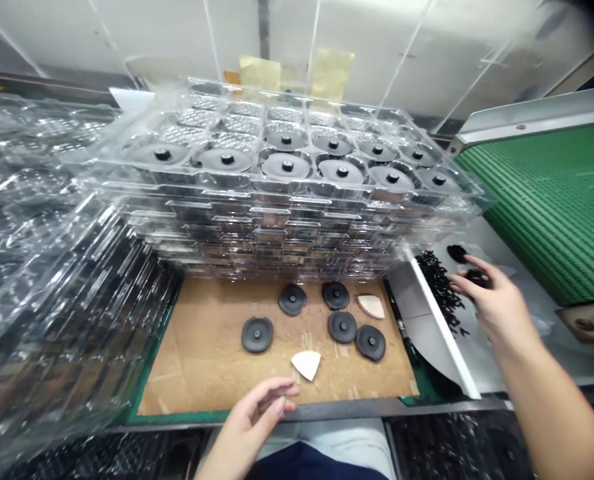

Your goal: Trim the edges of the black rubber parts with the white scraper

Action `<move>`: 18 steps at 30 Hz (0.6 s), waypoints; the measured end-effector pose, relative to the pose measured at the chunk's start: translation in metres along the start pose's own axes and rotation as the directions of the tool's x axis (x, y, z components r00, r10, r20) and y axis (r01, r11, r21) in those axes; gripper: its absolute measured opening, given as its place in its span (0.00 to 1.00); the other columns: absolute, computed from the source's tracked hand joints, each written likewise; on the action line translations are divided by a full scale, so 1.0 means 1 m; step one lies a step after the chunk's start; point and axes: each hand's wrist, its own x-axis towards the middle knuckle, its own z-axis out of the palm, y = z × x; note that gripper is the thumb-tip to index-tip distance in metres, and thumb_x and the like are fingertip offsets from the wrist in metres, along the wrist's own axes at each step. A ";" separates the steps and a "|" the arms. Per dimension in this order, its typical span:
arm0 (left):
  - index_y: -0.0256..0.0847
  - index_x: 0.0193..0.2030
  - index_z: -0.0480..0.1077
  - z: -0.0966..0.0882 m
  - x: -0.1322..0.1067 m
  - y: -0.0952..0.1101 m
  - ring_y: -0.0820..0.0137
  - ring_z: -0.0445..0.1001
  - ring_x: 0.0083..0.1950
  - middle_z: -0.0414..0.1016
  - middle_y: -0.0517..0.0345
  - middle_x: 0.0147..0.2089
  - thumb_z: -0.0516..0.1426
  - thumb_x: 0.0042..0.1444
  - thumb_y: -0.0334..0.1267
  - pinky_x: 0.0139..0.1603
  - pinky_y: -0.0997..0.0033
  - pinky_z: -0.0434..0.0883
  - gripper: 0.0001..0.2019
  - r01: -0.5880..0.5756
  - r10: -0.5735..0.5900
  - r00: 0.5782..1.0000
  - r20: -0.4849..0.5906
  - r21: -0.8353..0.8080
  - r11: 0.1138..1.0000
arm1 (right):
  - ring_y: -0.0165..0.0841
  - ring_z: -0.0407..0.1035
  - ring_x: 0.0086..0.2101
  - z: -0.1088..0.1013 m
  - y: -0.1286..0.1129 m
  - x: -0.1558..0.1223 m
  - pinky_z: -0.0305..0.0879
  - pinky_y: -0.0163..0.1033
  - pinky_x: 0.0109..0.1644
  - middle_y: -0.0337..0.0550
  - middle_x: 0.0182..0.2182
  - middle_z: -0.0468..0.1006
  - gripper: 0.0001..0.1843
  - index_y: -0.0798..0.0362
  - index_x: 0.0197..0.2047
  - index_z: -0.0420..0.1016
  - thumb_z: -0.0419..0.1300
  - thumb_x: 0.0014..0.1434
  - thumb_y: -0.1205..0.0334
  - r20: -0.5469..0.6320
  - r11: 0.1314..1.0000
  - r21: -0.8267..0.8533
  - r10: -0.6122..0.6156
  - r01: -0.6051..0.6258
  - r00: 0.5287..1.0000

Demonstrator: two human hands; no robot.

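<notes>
Dark shirt (317, 463) is showing nearest the cam, btm edge. Just past it, L hand (264, 407) is hanging at the front edge of the table (347, 408), fingers loosely curling, thumb sitting near them, nothing visible in its grasp; a white wedge (306, 365) is lying near its fingertips. R hand (499, 293) is hovering past the white divider (441, 320), thumb & fingers spreading round a black piece (478, 279); can't tell if they're pinching it. A black disc (457, 253) is lying by the forefinger tip, w/ small black bits (441, 287) piling up btwn it & the divider. Five dark plates (343, 327) are lying hub-up on the cardboard (197, 347), w/ a second wedge (371, 306) sitting far R. Behind, a stack of clear trays (227, 230) is holding more plates. Handling: plates are looking light & stiff, prob. plastic, maybe slipping a bit under dry fingers; opp. sides of the rim are prob. offering the best hold, hub as backup. Wedges are looking lighter, poss. softer, so a gentle edge pinch is prob. suiting them. Black piece is mostly hiding behind fingers; prob. light, edges prob. giving the surest grip.
</notes>
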 end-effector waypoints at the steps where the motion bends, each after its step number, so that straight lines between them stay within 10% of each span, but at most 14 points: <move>1: 0.48 0.43 0.76 0.006 -0.001 0.003 0.66 0.78 0.42 0.81 0.52 0.44 0.61 0.50 0.49 0.46 0.66 0.71 0.15 -0.015 0.017 0.999 0.049 -0.033 0.999 | 0.38 0.74 0.40 -0.015 -0.012 -0.017 0.71 0.43 0.44 0.53 0.44 0.75 0.24 0.50 0.58 0.66 0.60 0.59 0.56 0.030 0.999 0.035 0.006 -0.007 1.000; 5: 0.55 0.51 0.72 0.044 -0.004 0.007 0.64 0.76 0.50 0.76 0.53 0.53 0.64 0.48 0.44 0.51 0.64 0.70 0.21 -0.117 0.185 0.952 0.244 -0.269 0.956 | 0.40 0.73 0.41 -0.030 -0.074 -0.110 0.71 0.46 0.46 0.47 0.43 0.75 0.24 0.42 0.54 0.70 0.64 0.54 0.54 0.242 0.992 0.103 -0.095 0.072 0.966; 9: 0.62 0.58 0.64 0.072 -0.010 -0.004 0.58 0.63 0.64 0.62 0.55 0.66 0.69 0.37 0.42 0.62 0.59 0.63 0.38 -0.146 0.275 0.930 0.243 -0.441 0.886 | 0.39 0.70 0.47 0.030 -0.125 -0.204 0.72 0.44 0.47 0.46 0.48 0.71 0.24 0.43 0.59 0.63 0.56 0.59 0.64 0.331 0.931 0.234 -0.346 0.279 0.878; 13: 0.54 0.55 0.69 0.059 -0.020 -0.006 0.54 0.63 0.64 0.68 0.50 0.62 0.71 0.32 0.41 0.65 0.57 0.60 0.38 -0.178 0.209 0.978 0.017 -0.460 0.870 | 0.44 0.60 0.57 0.075 -0.148 -0.248 0.66 0.52 0.55 0.52 0.56 0.64 0.31 0.47 0.66 0.50 0.51 0.61 0.65 0.350 0.888 0.325 -0.433 0.326 0.831; 18: 0.50 0.52 0.72 0.018 -0.036 0.005 0.53 0.70 0.58 0.73 0.51 0.57 0.69 0.36 0.46 0.62 0.55 0.63 0.31 -0.145 0.066 0.986 -0.153 -0.590 0.794 | 0.47 0.50 0.62 0.074 -0.145 -0.234 0.57 0.56 0.61 0.50 0.63 0.57 0.34 0.48 0.67 0.50 0.56 0.60 0.58 0.513 0.840 0.314 -0.543 0.443 0.665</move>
